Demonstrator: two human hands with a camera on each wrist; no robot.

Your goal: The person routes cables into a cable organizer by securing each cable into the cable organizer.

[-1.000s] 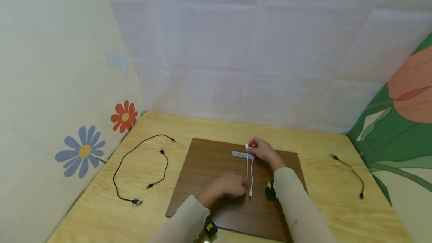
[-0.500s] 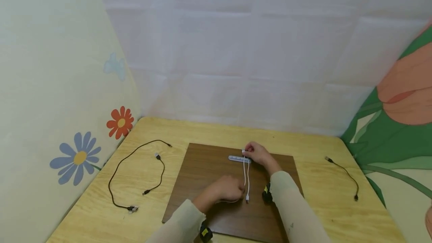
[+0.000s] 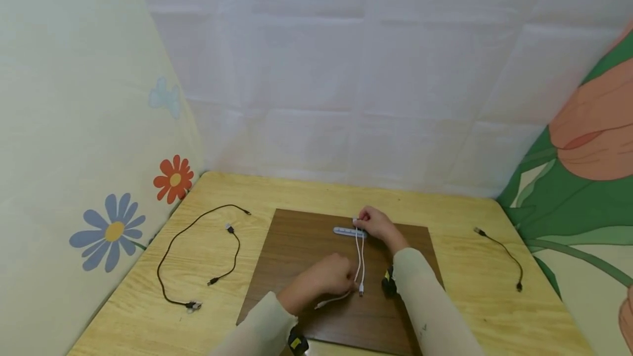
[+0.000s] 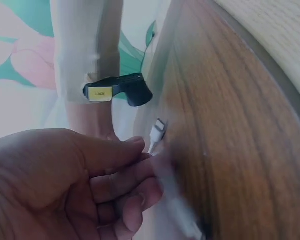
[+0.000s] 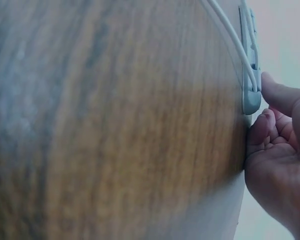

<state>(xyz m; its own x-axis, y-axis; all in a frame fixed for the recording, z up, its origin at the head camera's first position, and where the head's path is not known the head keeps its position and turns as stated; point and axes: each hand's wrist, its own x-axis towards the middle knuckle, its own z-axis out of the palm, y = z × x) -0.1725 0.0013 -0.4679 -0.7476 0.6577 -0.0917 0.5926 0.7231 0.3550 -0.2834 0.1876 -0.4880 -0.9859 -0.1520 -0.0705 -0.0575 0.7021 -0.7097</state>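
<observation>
A pale blue cable clip strip (image 3: 341, 231) lies near the far edge of a brown wood-grain board (image 3: 292, 246). Two white cable strands run from its right end toward the person. My right hand (image 3: 377, 223) pinches the white USB cable's head (image 3: 355, 221) just beyond the strip; in the right wrist view its curled fingers are partly behind the cable clip. Lower on the board my left hand (image 3: 333, 274) pinches a white cable strand (image 3: 358, 260) between thumb and fingers. A white plug end (image 3: 320, 305) trails out below that hand. Another white plug (image 3: 361, 290) lies just right of it.
On the yellow wooden table (image 3: 262, 185), a long black cable (image 3: 170, 246) and a short black cable (image 3: 238, 251) lie left of the board. A third black cable (image 3: 509, 254) is on the right. Patterned cloth walls enclose the table.
The strand at the left hand has gone slacker, and its plug end now sticks out at lower left. The right hand stays at the clip. The head view has shifted slightly.
</observation>
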